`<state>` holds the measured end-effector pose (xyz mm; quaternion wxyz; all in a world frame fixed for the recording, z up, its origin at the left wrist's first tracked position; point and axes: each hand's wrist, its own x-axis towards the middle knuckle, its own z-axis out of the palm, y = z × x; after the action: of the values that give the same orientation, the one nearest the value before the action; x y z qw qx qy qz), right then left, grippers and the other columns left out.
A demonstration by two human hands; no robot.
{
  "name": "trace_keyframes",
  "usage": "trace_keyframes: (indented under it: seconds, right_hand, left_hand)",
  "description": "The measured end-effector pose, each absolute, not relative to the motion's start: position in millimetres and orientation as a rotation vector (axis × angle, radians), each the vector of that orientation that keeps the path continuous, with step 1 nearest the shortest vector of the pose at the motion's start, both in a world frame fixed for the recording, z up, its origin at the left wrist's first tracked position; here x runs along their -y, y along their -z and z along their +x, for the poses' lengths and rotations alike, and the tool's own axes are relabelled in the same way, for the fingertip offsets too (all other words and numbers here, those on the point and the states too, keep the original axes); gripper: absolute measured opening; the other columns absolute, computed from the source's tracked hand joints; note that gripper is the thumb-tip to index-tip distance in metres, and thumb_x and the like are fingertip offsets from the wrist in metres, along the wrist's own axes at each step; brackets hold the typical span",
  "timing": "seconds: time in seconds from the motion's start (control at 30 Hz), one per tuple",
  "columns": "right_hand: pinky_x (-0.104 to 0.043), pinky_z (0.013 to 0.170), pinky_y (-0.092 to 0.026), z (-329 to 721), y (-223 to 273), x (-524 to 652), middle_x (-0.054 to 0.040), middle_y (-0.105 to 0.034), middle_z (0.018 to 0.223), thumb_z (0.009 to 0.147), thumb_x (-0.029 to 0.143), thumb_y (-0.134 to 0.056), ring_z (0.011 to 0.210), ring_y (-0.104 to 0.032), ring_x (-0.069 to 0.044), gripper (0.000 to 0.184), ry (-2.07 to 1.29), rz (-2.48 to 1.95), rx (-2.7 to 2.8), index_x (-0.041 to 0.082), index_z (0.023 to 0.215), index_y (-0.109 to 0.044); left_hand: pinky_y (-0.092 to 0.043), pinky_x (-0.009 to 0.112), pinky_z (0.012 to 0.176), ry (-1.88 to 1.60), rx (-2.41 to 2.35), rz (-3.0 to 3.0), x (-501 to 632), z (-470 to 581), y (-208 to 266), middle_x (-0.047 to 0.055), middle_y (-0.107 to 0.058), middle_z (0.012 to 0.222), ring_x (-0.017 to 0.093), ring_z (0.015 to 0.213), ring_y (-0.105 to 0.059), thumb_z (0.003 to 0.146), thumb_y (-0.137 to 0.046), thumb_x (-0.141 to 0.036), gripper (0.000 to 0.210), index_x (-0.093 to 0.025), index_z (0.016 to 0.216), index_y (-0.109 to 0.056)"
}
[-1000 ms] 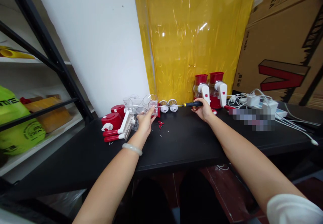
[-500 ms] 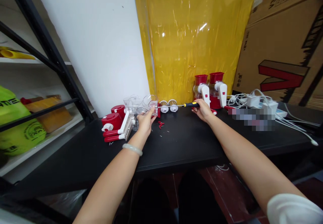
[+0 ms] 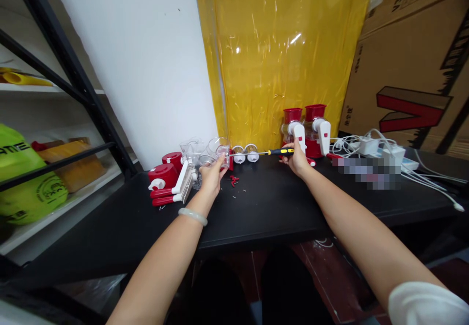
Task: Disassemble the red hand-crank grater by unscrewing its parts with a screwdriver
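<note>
My left hand is closed around a clear plastic grater housing at the middle of the black table. My right hand grips the black and yellow handle of a screwdriver. Its long shaft runs level to the left, and the tip reaches the housing by my left fingers; the exact contact point is too small to make out. Behind the shaft lie two round grater drums. Small red parts and several loose screws lie on the table below the shaft.
Left of my left hand are red bases and white crank arms with red handles. Two red and white rotary graters stand at the right. Beyond them lie white cables and a power strip. A yellow sheet hangs behind the table.
My right hand has shifted slightly right along the screwdriver handle, its fingers have changed position, and more of the yellow on the handle shows. My left hand stays on the housing.
</note>
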<state>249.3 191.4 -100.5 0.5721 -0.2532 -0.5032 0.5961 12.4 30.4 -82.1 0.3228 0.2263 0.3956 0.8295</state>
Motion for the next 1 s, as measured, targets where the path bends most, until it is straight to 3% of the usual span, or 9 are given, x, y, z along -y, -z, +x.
trace_keyframes:
  seconds: [0.17, 0.33, 0.5, 0.67, 0.77, 0.9, 1.0]
  right_hand:
    - [-0.027, 0.051, -0.050, 248.0, 105.0, -193.2, 0.0108, -0.033, 0.041, 0.077, 0.058, -0.070, 0.036, -0.035, -0.008, 0.040, -1.369, -0.657, 1.230, 0.025, 0.074, -0.048]
    - [-0.025, 0.051, -0.049, 246.9, 101.7, -190.2, 0.0088, -0.047, 0.054, 0.074, 0.040, -0.072, 0.043, -0.041, -0.007, 0.026, -1.432, -0.582, 1.139, 0.024, 0.078, -0.051]
    - [-0.026, 0.053, -0.048, 249.0, 99.6, -189.2, 0.0068, -0.051, 0.057, 0.068, 0.030, -0.066, 0.046, -0.044, -0.009, 0.018, -1.528, -0.553, 1.040, 0.024, 0.079, -0.052]
    - [-0.028, 0.053, -0.049, 250.6, 100.6, -190.6, 0.0046, -0.056, 0.063, 0.070, 0.035, -0.068, 0.048, -0.048, -0.010, 0.019, -1.547, -0.513, 1.031, 0.024, 0.077, -0.053]
    - [-0.028, 0.051, -0.048, 250.0, 100.1, -192.1, 0.0029, -0.054, 0.057, 0.080, 0.053, -0.062, 0.045, -0.048, -0.011, 0.032, -1.543, -0.555, 1.051, 0.023, 0.073, -0.052]
    - [-0.029, 0.048, -0.048, 248.6, 101.5, -194.1, 0.0041, -0.045, 0.043, 0.086, 0.071, -0.049, 0.037, -0.041, -0.011, 0.049, -1.490, -0.638, 1.118, 0.024, 0.072, -0.050]
    - [-0.027, 0.049, -0.048, 247.9, 103.7, -194.1, 0.0090, -0.034, 0.038, 0.082, 0.066, -0.062, 0.034, -0.035, -0.009, 0.044, -1.412, -0.675, 1.188, 0.024, 0.073, -0.050]
  left_hand:
    - [-0.060, 0.037, 0.085, -2.185, -1.054, 0.584, -31.2, 11.6, 82.8, 0.005, -0.071, 0.089, 0.016, 0.084, -0.072, 0.067, -0.088, -0.016, 0.048, -0.018, 0.099, -0.052]
    - [-0.059, 0.038, 0.086, -2.185, -1.065, 0.586, -31.0, 11.6, 82.7, 0.006, -0.071, 0.090, 0.017, 0.086, -0.072, 0.067, -0.088, -0.016, 0.048, -0.018, 0.099, -0.052]
    - [-0.060, 0.037, 0.085, -2.182, -1.078, 0.597, -31.1, 12.7, 82.6, 0.005, -0.071, 0.088, 0.016, 0.083, -0.071, 0.068, -0.088, -0.016, 0.047, -0.017, 0.097, -0.052]
    - [-0.060, 0.038, 0.085, -2.179, -1.070, 0.603, -30.8, 12.8, 82.5, 0.006, -0.071, 0.089, 0.016, 0.084, -0.072, 0.068, -0.088, -0.017, 0.047, -0.017, 0.097, -0.051]
    - [-0.060, 0.037, 0.084, -2.181, -1.064, 0.599, -30.5, 12.6, 82.6, 0.005, -0.071, 0.089, 0.016, 0.083, -0.072, 0.068, -0.088, -0.017, 0.046, -0.017, 0.097, -0.052]
    - [-0.060, 0.035, 0.084, -2.173, -1.052, 0.600, -30.3, 12.2, 82.4, 0.006, -0.071, 0.089, 0.015, 0.084, -0.071, 0.068, -0.088, -0.017, 0.046, -0.017, 0.098, -0.052]
    - [-0.059, 0.035, 0.084, -2.171, -1.045, 0.604, -30.3, 11.6, 82.3, 0.006, -0.071, 0.089, 0.016, 0.085, -0.071, 0.067, -0.088, -0.018, 0.046, -0.017, 0.098, -0.053]
